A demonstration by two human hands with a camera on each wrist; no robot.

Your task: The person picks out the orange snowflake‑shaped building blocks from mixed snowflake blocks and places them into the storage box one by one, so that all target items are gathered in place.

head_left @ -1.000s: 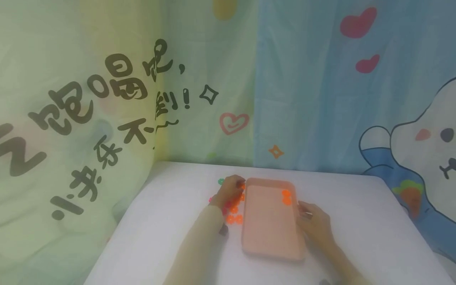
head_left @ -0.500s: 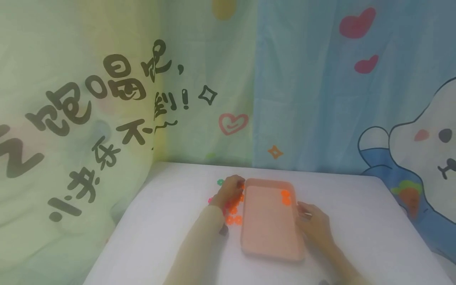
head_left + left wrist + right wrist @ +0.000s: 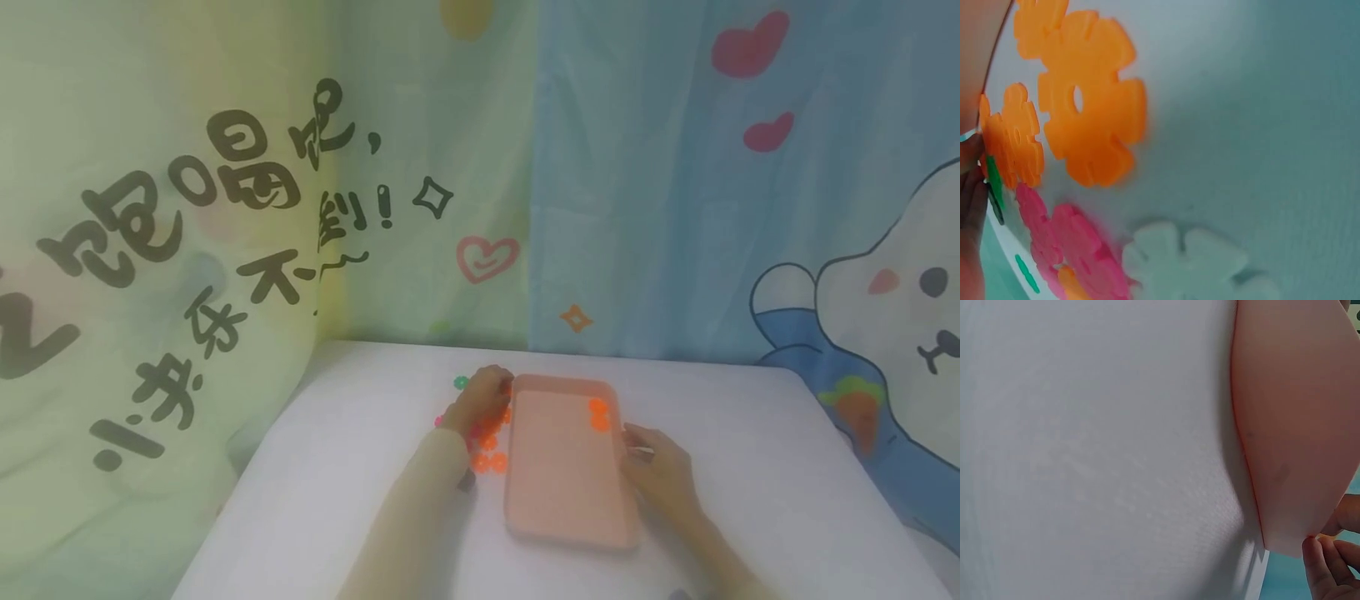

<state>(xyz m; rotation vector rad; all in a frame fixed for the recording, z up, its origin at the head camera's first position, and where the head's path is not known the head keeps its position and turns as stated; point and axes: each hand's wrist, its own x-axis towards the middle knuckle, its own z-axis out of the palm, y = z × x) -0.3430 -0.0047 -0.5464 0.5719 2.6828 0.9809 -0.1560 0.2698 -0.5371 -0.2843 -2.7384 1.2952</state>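
Note:
A pink rectangular tray lies on the table between both hands. Left of it, my left hand reaches over a heap of flower-shaped plastic pieces, its fingertips by the tray's far left corner. In the left wrist view only some fingers show at the edge, near orange pieces and a green one; whether they hold anything is hidden. My right hand pinches the tray's right rim between thumb and fingers, seen also in the right wrist view against the tray wall. Orange flower pieces lie inside the tray's far right part.
Pink pieces and a pale piece lie on the white table left of the tray. A green piece sits beyond the left hand. Printed curtains stand behind and at the left.
The head view has shifted slightly, so the whole scene sits a little further left. Both hands, the tray and the pieces keep their places relative to one another.

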